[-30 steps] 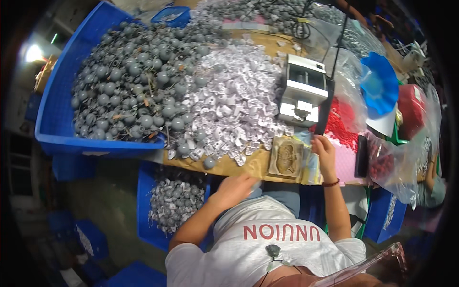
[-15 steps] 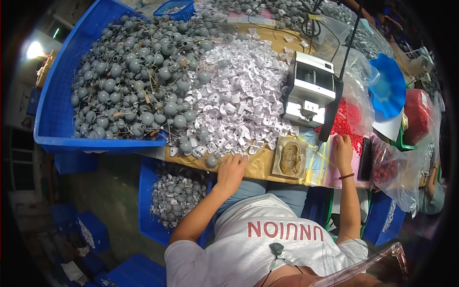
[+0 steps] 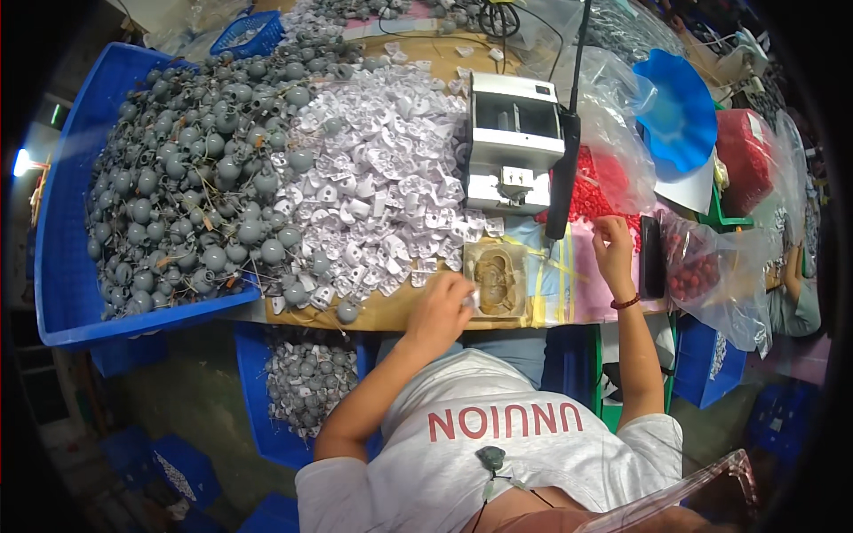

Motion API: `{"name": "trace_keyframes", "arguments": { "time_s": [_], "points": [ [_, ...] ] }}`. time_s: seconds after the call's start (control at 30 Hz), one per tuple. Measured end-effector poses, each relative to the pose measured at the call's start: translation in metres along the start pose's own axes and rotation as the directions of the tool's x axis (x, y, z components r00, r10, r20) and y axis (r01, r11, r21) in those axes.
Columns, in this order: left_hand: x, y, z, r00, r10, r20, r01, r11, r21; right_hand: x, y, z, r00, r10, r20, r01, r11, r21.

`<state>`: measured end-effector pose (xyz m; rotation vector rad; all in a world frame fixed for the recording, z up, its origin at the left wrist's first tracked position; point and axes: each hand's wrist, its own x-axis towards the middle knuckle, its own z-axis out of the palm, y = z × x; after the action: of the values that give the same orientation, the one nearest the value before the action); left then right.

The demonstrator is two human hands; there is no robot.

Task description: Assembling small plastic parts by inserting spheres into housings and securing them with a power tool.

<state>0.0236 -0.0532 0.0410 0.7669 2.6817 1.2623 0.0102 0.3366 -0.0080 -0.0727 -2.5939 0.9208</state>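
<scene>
My left hand (image 3: 439,313) is closed at the left edge of a small block with a hollowed recess (image 3: 495,281). A white plastic part (image 3: 471,300) shows at its fingertips, partly hidden by the fingers. Over the pink sheet, my right hand (image 3: 613,249) has its fingers bent together beside a pile of small red parts (image 3: 591,197); whatever they pinch is too small to make out. A heap of white plastic parts (image 3: 382,178) spreads beyond my left hand. Behind the block stands a white and black bench machine (image 3: 514,142).
A blue crate (image 3: 67,222) on the left overflows with grey ball-shaped parts (image 3: 213,182). Beside my right hand lie a dark flat object (image 3: 652,258) and a clear bag of red pieces (image 3: 702,271). A blue wavy-rimmed bowl (image 3: 677,111) sits farther back. Below the table edge is another blue bin (image 3: 267,426).
My left hand has moved from the white heap's edge to the recessed block, carrying a white part. My right hand has drawn its fingers together near the red parts. The whole view has shifted.
</scene>
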Motion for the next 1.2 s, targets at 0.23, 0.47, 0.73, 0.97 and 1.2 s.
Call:
{"name": "trace_keyframes", "arguments": {
  "time_s": [0.23,0.47,0.73,0.97,1.2],
  "points": [
    [0.044,0.008,0.034,0.999,-0.009,0.051,-0.002,0.976,0.216,-0.021,-0.075,0.022,0.968,-0.066,0.242,-0.05,0.894,0.446],
    [0.009,0.009,0.024,0.995,0.027,-0.095,-0.015,0.992,0.127,-0.024,-0.127,0.074,0.809,-0.549,0.21,0.506,0.832,0.227],
    [-0.084,-0.058,-0.079,0.855,-0.06,-0.516,0.273,0.897,0.348,-0.044,-0.132,0.069,0.774,-0.589,0.232,0.594,0.802,0.052],
    [-0.045,-0.088,-0.125,0.842,-0.241,-0.482,0.507,0.66,0.555,-0.052,-0.126,0.077,0.859,-0.47,0.203,0.455,0.882,0.118],
    [-0.03,-0.101,-0.117,0.801,-0.257,-0.54,0.463,0.838,0.288,-0.052,-0.121,0.065,0.957,-0.235,0.169,0.168,0.927,0.336]
  ]
}}
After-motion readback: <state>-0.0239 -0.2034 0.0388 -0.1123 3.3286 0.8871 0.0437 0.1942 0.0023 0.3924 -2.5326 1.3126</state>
